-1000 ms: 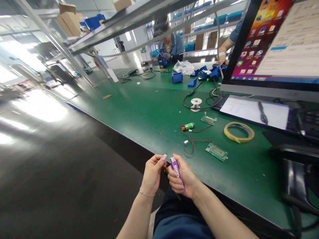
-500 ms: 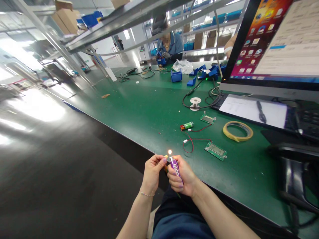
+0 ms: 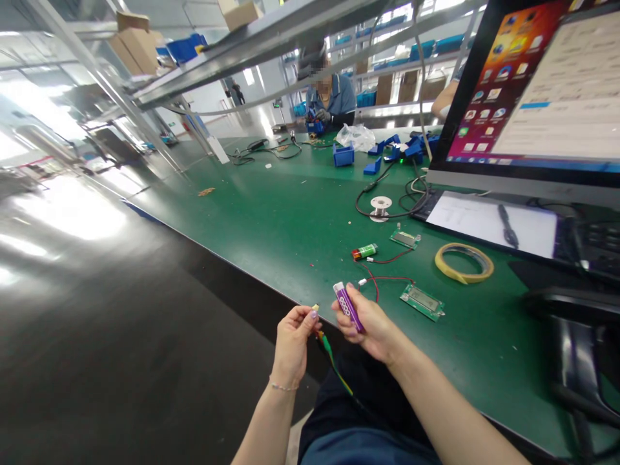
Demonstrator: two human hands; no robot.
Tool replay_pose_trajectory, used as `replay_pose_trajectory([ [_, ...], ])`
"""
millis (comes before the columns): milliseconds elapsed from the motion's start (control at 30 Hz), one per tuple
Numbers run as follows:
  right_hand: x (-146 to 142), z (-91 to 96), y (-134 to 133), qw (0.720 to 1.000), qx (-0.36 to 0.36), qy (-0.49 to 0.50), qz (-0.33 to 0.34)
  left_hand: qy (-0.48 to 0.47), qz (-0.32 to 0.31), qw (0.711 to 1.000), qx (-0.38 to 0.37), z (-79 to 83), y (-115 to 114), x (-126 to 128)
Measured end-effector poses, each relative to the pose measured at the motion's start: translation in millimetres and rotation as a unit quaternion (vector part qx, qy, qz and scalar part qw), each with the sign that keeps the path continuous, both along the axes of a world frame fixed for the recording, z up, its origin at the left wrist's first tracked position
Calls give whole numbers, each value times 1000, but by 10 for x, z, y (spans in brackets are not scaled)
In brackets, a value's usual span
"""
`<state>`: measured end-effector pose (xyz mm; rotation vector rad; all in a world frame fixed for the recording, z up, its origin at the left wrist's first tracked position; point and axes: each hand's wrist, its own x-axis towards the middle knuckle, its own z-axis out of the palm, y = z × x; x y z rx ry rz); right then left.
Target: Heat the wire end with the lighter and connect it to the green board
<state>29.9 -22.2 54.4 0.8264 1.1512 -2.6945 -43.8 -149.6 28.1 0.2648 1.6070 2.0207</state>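
My right hand (image 3: 371, 323) is closed round a purple lighter (image 3: 347, 305), held above the front edge of the green table (image 3: 271, 219); no flame shows. My left hand (image 3: 293, 342) pinches a small pale connector (image 3: 315, 307) at the end of thin coloured wires (image 3: 334, 361) that hang down toward my lap. The two hands sit a short way apart. On the table just beyond them lie a small green circuit board (image 3: 422, 301) with a red wire (image 3: 382, 281), a second small board (image 3: 405, 239) and a green lighter (image 3: 364, 251).
A roll of yellow tape (image 3: 464, 263), a white spool (image 3: 380, 208) with black cable, a monitor (image 3: 537, 97) and a paper sheet (image 3: 489, 223) are on the right. Blue bins (image 3: 343, 155) stand farther back, where another person (image 3: 329, 97) works. Dark floor lies left.
The lighter's flame, lit half a second ago at the connector, is out. My right hand has moved the lighter up and to the right, away from my left hand.
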Motion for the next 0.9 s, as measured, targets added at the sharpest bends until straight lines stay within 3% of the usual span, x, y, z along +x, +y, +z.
replay_pose_trajectory([
  [167,-342,0,234,979,199,-11,-54,17,53,998,26,50,-19,-32],
  [333,-729,-76,396,918,371,0,-141,65,58,996,28,120,66,8],
  [433,-752,-78,512,877,447,34,-171,74,23,997,21,96,105,10],
  [567,-361,-14,702,816,544,82,-175,164,-57,985,-25,36,102,-45],
  [667,143,38,931,767,603,56,-212,329,-102,937,-54,34,140,-80],
  [767,626,34,1200,729,639,-18,-245,464,-70,883,-14,43,268,-83],
  [900,1042,-70,1355,716,666,-71,-196,505,28,860,61,49,528,-11],
])
